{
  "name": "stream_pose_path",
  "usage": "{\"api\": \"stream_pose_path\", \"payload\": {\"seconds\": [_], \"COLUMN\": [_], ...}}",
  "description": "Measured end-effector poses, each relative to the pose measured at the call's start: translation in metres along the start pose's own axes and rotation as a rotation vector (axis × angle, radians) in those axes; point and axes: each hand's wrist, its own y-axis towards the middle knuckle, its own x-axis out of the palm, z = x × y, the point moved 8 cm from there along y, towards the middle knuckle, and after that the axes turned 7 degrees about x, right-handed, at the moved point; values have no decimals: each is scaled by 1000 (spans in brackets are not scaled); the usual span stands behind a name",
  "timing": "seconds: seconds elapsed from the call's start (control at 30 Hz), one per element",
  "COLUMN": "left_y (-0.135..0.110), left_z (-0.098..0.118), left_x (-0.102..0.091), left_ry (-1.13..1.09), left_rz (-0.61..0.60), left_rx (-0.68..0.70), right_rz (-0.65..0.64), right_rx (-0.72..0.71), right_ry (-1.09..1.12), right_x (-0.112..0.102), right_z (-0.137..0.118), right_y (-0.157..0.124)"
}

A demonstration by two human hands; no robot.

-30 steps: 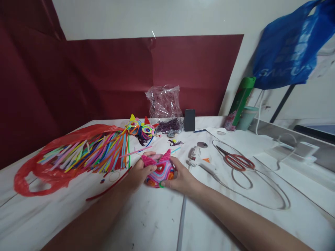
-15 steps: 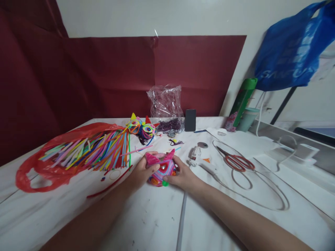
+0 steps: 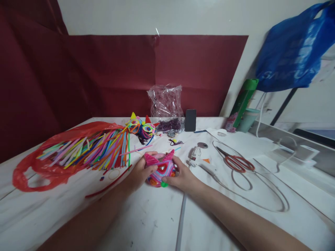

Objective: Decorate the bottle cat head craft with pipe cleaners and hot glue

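Between both hands, low over the table, is a pipe-cleaner ball (image 3: pixel 159 174) in pink, purple and blue swirls, with two pink pointed ears, a red patch with a shiny piece, orange round spots and a green pompom at its bottom. My left hand (image 3: pixel 142 170) grips its left side, thumb across the front. From the right, my right hand (image 3: pixel 181 174) holds it, the thumb by the green pompom. The far-side fingers of both hands are mostly hidden. Two similar eared balls (image 3: pixel 148 129) stand behind, beside many loose coloured pipe cleaners (image 3: pixel 104 148).
A red plastic bag (image 3: pixel 39 186) lies under the pipe cleaners. To the right are a white glue gun (image 3: pixel 202 164) with its cord and red-handled scissors (image 3: pixel 239 163). A dark phone (image 3: pixel 190 120), a clear bag (image 3: pixel 166 104) and a green can (image 3: pixel 244 101) stand at the back.
Almost nothing differs. The view has shifted very slightly, and both hands keep the same hold on the ball.
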Motion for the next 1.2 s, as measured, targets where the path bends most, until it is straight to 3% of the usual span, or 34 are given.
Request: {"api": "stream_pose_path", "payload": {"seconds": [0.27, 0.47, 0.63, 0.87, 1.0, 1.2], "left_y": [-2, 2, 3, 12, 13, 16], "left_z": [7, -2, -7, -13, -17, -31], "left_x": [0, -4, -8, -28, -27, -38], "left_ry": [62, 0, -41, -300, -356, -186], "left_rz": [48, -28, -21, 203, 186, 248], "left_rx": [-10, 2, -12, -111, -128, -29], "right_rz": [34, 15, 28, 69, 67, 43], "right_rx": [40, 40, 19, 90, 30, 5], "right_ry": [-38, -3, 27, 102, -93, -65], "right_x": [3, 4, 2, -13, -8, -1], "right_z": [-2, 1, 4, 15, 15, 15], "right_y": [-3, -3, -1, 11, 8, 6]}}
